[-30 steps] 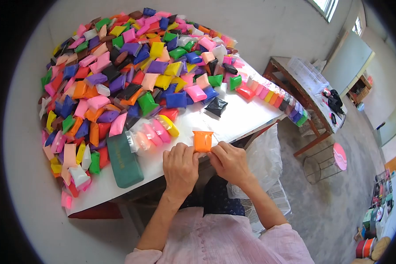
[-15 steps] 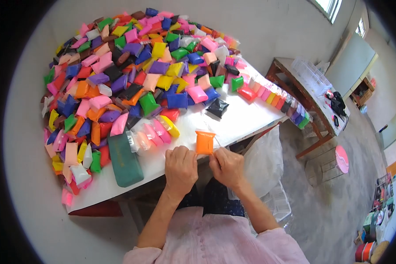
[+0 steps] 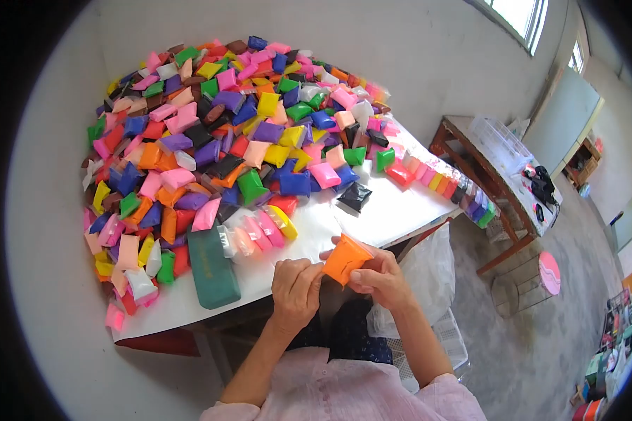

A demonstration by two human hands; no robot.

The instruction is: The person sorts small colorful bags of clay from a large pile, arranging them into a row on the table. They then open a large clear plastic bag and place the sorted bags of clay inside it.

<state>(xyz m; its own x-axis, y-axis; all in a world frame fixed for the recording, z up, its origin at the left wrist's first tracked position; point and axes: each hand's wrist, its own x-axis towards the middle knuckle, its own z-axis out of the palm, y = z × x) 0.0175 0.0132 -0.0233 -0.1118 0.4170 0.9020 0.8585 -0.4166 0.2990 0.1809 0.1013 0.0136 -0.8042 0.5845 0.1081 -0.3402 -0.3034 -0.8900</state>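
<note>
A glossy orange packet (image 3: 345,261), small and pillow-shaped, is tilted above the table's front edge. My right hand (image 3: 385,279) is closed on it, thumb on the near face and fingers behind. My left hand (image 3: 296,293) is closed beside the packet's left edge, fingers curled and thumb tip close to its corner; whether it pinches anything is hidden. Just beyond my hands, several pink, peach and yellow packets (image 3: 265,229) lie in a short row. Left of that row is a dark green case (image 3: 213,270). A black packet (image 3: 354,198) lies apart on the white tabletop (image 3: 393,203).
A large heap of coloured packets (image 3: 211,140) covers the table's left and back. A neat row of packets (image 3: 449,184) runs along the right end. To the right are a second table (image 3: 488,154), a pink-topped stool (image 3: 549,274), a plastic bag (image 3: 428,274) and a white basket (image 3: 446,337).
The orange packet has tilted and shifted slightly right and down. My right hand has moved from pinching its lower corner to holding its side. My whole view has shifted slightly.
</note>
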